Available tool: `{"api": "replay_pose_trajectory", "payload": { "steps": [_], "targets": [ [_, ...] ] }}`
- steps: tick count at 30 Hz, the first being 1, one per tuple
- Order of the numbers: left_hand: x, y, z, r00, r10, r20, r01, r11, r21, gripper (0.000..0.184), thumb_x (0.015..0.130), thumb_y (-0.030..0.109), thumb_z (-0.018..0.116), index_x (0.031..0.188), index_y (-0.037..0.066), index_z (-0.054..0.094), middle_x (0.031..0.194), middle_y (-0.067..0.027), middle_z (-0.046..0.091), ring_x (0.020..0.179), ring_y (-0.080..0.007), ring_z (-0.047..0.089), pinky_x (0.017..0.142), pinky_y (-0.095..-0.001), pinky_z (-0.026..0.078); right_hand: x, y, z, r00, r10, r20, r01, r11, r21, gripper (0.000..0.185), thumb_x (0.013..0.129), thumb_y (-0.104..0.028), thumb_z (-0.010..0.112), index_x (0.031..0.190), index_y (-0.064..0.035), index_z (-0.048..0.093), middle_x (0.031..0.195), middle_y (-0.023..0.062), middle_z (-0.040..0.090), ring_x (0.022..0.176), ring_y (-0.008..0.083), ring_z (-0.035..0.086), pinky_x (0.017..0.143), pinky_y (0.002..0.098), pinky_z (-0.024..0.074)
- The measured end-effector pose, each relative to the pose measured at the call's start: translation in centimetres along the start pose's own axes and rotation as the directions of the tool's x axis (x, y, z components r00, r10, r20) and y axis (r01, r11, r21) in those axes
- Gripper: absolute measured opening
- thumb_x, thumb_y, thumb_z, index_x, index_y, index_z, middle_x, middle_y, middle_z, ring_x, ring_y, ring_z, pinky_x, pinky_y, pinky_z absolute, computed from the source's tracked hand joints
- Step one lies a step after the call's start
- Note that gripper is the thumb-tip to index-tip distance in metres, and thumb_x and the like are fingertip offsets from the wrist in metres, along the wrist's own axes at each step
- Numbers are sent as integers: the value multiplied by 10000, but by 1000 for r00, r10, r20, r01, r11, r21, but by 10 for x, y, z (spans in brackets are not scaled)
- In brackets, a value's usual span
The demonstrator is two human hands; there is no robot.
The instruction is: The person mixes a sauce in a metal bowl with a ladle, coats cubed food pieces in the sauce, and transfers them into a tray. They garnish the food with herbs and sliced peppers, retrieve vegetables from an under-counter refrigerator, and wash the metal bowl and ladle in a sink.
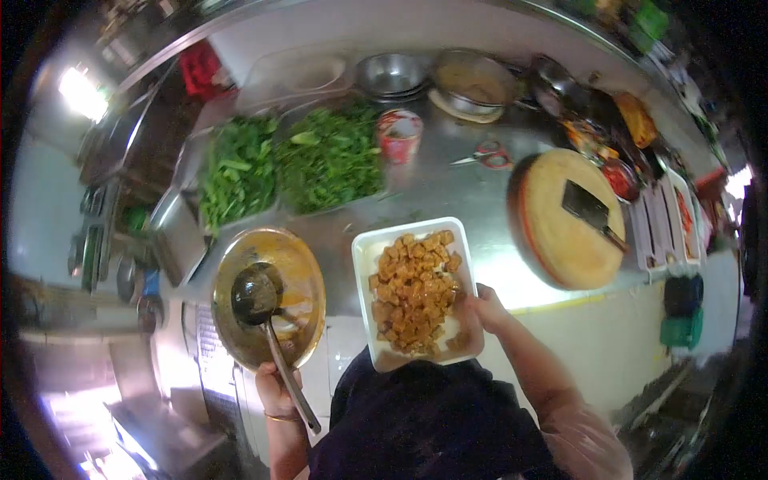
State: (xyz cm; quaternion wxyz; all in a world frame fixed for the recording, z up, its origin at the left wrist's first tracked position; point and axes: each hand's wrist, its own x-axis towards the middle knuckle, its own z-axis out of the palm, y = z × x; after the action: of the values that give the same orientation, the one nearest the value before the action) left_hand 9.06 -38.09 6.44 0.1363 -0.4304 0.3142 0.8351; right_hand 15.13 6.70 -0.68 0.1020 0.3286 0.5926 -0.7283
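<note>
My left hand (pixel 276 390) grips the near rim of a metal bowl (pixel 310 280) whose inside is smeared with brown sauce. A ladle (pixel 286 368) lies in that bowl, its head against the sauce and its handle slanting out over my wrist. With my right hand (pixel 486 310) I grasp the right side of a white rectangular tray (pixel 361 288), fingers partly hidden beneath it. Brown, sauced cubes of food (pixel 416 288) fill much of the tray. Both vessels are held in front of my body at the counter's near edge.
Two clear tubs of leafy greens (pixel 332 160) stand on the steel counter (pixel 448 188) behind. Scissors (pixel 486 155) lie near a red-and-white tub (pixel 399 136). On the right, a cleaver (pixel 586 205) rests on a round chopping board (pixel 552 232). Metal bowls (pixel 392 74) line the back.
</note>
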Motion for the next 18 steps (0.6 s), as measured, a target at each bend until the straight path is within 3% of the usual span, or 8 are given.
{"api": "replay_pose_trajectory", "payload": {
  "steps": [2, 5, 7, 10, 11, 13, 15, 18],
  "targets": [
    [4, 2, 20, 996, -49, 81, 37, 989, 141, 81, 751, 118, 505, 781, 45, 520, 646, -63, 535, 471, -193, 533, 401, -279, 502, -20, -8, -18, 999, 33, -23, -32, 997, 63, 370, 755, 42, 513, 1121, 82, 539, 959, 138, 635, 860, 218, 623, 762, 339, 521],
    [15, 6, 56, 999, -8, 49, -2, 978, 210, 117, 751, 152, 489, 726, 39, 503, 573, -79, 501, 373, -205, 468, 318, -285, 424, -41, 16, -41, 988, -138, -64, 151, 953, 264, 370, 759, 32, 512, 1125, 68, 549, 957, 130, 638, 851, 213, 626, 757, 344, 523],
    [9, 8, 77, 998, -22, 65, -3, 931, 366, 111, 750, 164, 499, 684, 75, 507, 548, -60, 508, 368, -181, 466, 312, -282, 412, -66, 7, -49, 978, -132, -162, 174, 945, 277, 375, 756, 19, 519, 1128, 57, 553, 954, 125, 638, 847, 209, 627, 747, 344, 525],
    [20, -10, 105, 982, -54, 179, -10, 940, 340, 110, 751, 175, 511, 666, 105, 509, 532, -32, 510, 352, -160, 449, 303, -281, 397, -98, -29, -74, 951, -48, -304, 150, 935, 320, 382, 746, -7, 532, 1123, 45, 558, 935, 115, 637, 817, 207, 628, 724, 342, 527],
    [12, -18, 116, 954, -98, 282, -32, 906, 422, 85, 740, 172, 531, 677, 117, 512, 572, -11, 528, 406, -137, 487, 332, -272, 415, -105, -39, -84, 937, -10, -349, 137, 930, 341, 383, 741, -17, 537, 1120, 42, 560, 926, 112, 636, 804, 207, 628, 715, 341, 528],
    [12, -45, 131, 933, -163, 322, 26, 919, 392, 50, 734, 149, 534, 708, 106, 529, 637, -17, 567, 500, -137, 545, 416, -264, 463, -109, -46, -121, 921, -78, -382, 234, 893, 384, 392, 732, -38, 548, 1114, 44, 559, 912, 114, 635, 777, 210, 629, 697, 339, 530],
    [0, -82, 151, 921, -140, 363, 25, 953, 303, 75, 727, 107, 531, 790, 80, 562, 778, -26, 633, 694, -145, 621, 608, -254, 519, -107, -50, -166, 902, -110, -418, 291, 870, 398, 408, 717, -64, 551, 1110, 45, 557, 873, 106, 627, 736, 208, 627, 654, 342, 534],
    [-13, -126, 168, 901, -265, 342, 143, 929, 342, 116, 731, 84, 514, 831, 65, 569, 816, -39, 652, 742, -166, 632, 689, -248, 517, -110, -95, -208, 891, -144, -431, 296, 904, 308, 404, 712, -56, 544, 1103, 43, 560, 841, 96, 620, 718, 203, 623, 632, 342, 535]
  ]
}}
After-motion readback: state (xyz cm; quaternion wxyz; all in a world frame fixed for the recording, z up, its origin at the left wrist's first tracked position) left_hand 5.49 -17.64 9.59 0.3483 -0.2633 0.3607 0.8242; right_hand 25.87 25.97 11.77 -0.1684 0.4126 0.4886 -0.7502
